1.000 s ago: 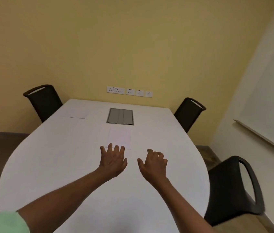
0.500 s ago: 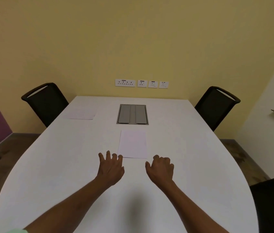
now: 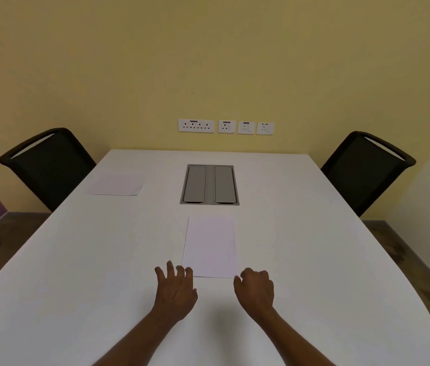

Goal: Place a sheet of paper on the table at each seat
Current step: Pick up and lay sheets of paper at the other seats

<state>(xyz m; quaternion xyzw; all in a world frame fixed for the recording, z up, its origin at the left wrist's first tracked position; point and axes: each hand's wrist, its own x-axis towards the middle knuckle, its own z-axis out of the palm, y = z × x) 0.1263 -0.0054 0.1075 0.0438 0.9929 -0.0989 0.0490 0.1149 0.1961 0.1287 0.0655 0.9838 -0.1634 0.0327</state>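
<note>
Head view: our left hand, fingers spread, and right hand, loosely curled, hold nothing at the near edge of the paper stack mid-table. One sheet lies by the left chair. Risk: pinching up several sheets together.

- The counter has a smooth, matt white top that looks like laminate.
- The sheet of paper near the middle is thin, plain and matt; a second sheet by the far left chair looks the same.
- The cable hatch set into the top has flat grey lids, dull like brushed metal.
- The two chairs have black backs, seemingly mesh cloth.
- The wall is matt yellow paint.
- The socket plates are white plastic.
- The floor looks like dark wood.
</note>
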